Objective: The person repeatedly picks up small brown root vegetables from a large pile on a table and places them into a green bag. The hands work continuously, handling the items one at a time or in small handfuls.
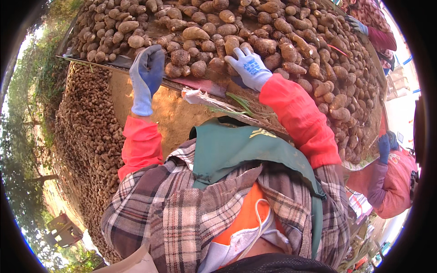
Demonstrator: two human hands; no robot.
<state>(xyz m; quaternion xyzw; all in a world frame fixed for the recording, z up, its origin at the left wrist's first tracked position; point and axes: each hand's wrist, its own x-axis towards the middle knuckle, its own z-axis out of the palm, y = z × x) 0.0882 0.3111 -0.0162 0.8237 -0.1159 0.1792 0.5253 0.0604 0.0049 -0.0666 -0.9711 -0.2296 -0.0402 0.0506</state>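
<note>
Many brown taro corms (194, 33) lie heaped over a wide table in front of me. My left hand (147, 73), in a light blue work glove with a darker blue palm, is raised at the table's near edge, fingers together and curved, palm turned inward; no corm shows in it. Over the near side of the heap, my right hand (248, 66) wears a matching glove, its back up and its fingers spread on top of corms. Its palm is hidden, so whether it grips one is unclear. Between the hands lie several rounder, hairy corms (180, 57).
A large pile of small corms (88, 136) covers the ground at left. A fibrous pale stalk (218, 104) lies along the table's near edge (119, 69). At right, a co-worker's gloved hand (356, 25) touches the heap; another person (392, 181) is beside the table's right end.
</note>
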